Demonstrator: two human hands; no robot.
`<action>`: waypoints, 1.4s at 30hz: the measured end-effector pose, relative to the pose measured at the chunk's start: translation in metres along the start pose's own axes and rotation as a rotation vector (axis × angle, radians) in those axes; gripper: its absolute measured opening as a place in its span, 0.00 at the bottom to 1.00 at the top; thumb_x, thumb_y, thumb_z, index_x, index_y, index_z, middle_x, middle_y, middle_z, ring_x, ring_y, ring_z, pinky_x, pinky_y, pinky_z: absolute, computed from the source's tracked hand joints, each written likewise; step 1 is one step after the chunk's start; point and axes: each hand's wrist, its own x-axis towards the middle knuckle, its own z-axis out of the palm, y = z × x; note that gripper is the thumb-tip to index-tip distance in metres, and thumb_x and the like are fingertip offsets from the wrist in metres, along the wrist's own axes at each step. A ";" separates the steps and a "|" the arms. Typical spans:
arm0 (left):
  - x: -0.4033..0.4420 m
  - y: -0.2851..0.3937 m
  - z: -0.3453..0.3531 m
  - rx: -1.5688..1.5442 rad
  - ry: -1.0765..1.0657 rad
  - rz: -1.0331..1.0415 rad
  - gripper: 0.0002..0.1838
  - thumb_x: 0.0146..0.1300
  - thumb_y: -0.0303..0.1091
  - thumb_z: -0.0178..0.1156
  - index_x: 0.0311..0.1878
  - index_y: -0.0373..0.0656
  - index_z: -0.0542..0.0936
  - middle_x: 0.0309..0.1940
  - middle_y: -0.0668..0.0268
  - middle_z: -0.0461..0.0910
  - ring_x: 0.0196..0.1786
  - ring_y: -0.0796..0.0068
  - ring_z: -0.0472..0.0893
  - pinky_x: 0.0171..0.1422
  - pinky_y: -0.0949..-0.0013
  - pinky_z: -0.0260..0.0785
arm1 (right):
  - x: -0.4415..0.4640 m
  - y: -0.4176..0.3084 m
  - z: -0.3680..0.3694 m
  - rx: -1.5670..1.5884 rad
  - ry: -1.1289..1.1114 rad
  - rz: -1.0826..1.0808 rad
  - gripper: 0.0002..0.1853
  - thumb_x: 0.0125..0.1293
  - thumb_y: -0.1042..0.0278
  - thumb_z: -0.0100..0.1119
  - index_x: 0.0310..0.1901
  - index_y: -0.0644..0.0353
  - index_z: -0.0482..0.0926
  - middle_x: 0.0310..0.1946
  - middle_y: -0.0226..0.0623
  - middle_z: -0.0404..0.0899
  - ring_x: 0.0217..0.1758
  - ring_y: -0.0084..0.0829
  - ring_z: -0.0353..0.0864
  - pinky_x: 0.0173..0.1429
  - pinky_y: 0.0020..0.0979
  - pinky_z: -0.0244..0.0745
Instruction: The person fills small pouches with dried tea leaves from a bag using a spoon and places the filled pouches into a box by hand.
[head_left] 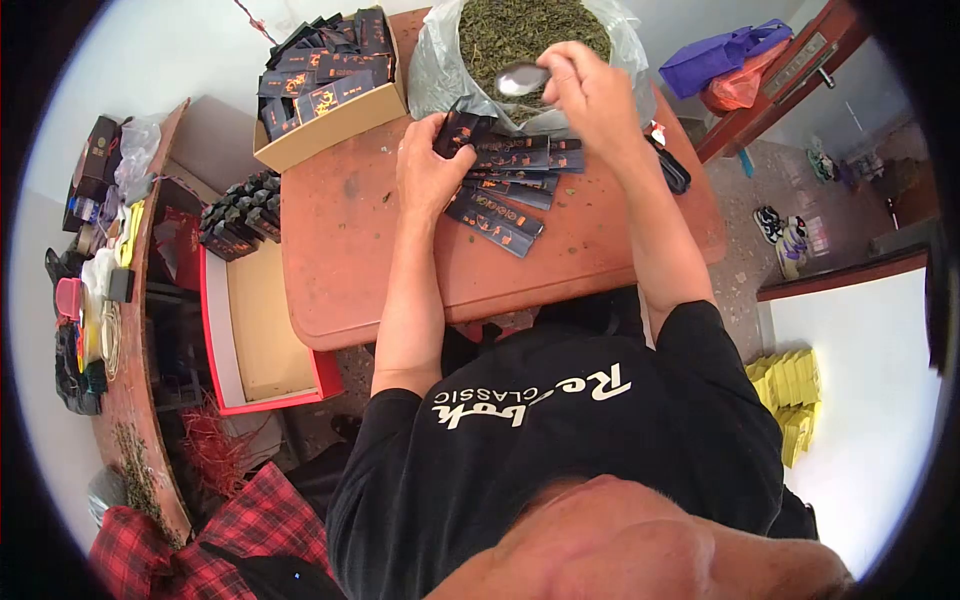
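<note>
Though partly hidden, black pouch — seemingly upright — in left hand, spoon in right hand near leaves.

Bright, fairly even light covers the counter, glinting off the spoon and nearly washing out the white panel. Wide-lens distortion bends the edges, which fall into black corners.

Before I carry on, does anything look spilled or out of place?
Yes, slightly: a few leaf-like bits lie loose on the reddish table, outside the open plastic bag of leaves; dark crumbs also litter the side bench at picture left.
</note>
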 end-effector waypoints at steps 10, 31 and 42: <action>0.000 0.001 0.000 0.012 -0.012 -0.014 0.26 0.49 0.38 0.68 0.54 0.42 0.81 0.51 0.58 0.81 0.57 0.55 0.78 0.64 0.55 0.70 | 0.028 0.082 0.003 -0.494 -0.047 0.110 0.17 0.75 0.58 0.47 0.43 0.63 0.80 0.32 0.57 0.85 0.37 0.55 0.86 0.48 0.49 0.80; 0.000 0.001 0.001 0.015 -0.014 0.012 0.27 0.49 0.38 0.68 0.55 0.42 0.81 0.51 0.57 0.81 0.57 0.53 0.78 0.63 0.54 0.70 | 0.014 0.090 0.016 0.496 0.100 0.523 0.15 0.77 0.64 0.45 0.49 0.67 0.77 0.29 0.43 0.86 0.25 0.25 0.83 0.27 0.26 0.76; 0.000 0.002 0.001 0.027 -0.023 0.008 0.27 0.50 0.38 0.68 0.55 0.41 0.81 0.51 0.57 0.80 0.56 0.53 0.78 0.63 0.55 0.70 | 0.009 0.060 0.011 0.673 -0.088 0.516 0.15 0.76 0.61 0.49 0.48 0.65 0.78 0.27 0.39 0.84 0.23 0.23 0.80 0.25 0.23 0.73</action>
